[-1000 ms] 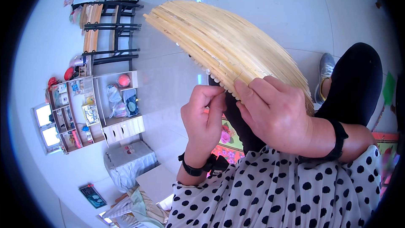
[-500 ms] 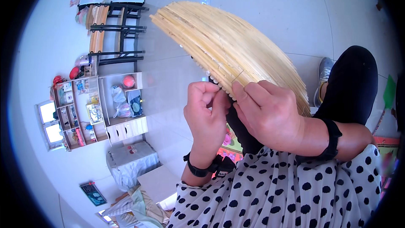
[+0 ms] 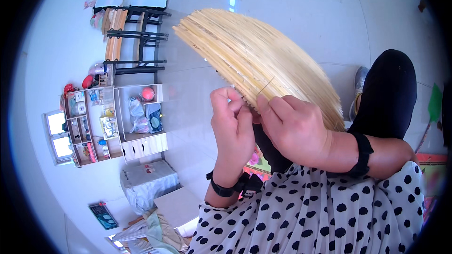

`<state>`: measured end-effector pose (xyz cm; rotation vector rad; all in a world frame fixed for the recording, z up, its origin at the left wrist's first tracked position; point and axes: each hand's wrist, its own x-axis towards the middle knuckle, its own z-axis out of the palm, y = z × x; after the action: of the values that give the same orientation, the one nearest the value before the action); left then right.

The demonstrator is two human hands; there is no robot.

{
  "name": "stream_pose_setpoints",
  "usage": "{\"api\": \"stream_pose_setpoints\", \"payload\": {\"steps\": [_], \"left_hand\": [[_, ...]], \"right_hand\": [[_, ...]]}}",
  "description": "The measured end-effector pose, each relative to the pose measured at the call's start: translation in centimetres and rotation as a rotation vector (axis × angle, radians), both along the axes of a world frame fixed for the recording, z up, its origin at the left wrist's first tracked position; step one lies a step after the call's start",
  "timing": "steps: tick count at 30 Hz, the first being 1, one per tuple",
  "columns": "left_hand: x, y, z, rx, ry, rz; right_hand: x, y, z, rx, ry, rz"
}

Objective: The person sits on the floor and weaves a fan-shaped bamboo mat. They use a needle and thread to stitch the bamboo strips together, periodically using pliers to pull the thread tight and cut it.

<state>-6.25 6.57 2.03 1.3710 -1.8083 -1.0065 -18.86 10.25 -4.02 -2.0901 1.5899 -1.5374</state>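
R hand (image 3: 295, 123) pinches straw bundle (image 3: 268, 49) at its near edge; L hand (image 3: 232, 129), just beside, thumb + forefinger pressed tog., can't tell on what. Bundle slants out over floor (image 3: 306, 4), no hand on far end, so might twist. Thin spike (image 3: 266, 86) by R hand, poss. needle, could prick if grip slips.

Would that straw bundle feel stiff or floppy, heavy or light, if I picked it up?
The straw bundle probably feels stiff lengthwise, as it juts past the right hand without drooping. It is likely light, being made of thin, dry-looking strips. Its ragged edge might shed bits.
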Motion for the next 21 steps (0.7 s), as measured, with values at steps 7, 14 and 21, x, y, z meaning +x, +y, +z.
{"api": "stream_pose_setpoints", "payload": {"steps": [7, 14, 21], "left_hand": [[3.0, -0.8, 3.7, -0.277, -0.372, 0.064], [3.8, -2.9, 5.5, -0.82, -0.922, -0.542], [4.5, -6.1, 1.2, -0.593, -0.909, -0.77]], "right_hand": [[-0.6, 0.1, 0.4, 0.123, 0.033, -0.053], [-0.6, 1.8, 0.8, 0.145, 0.146, 0.123], [-2.4, 3.8, 1.4, -0.216, 0.13, 0.04]]}}
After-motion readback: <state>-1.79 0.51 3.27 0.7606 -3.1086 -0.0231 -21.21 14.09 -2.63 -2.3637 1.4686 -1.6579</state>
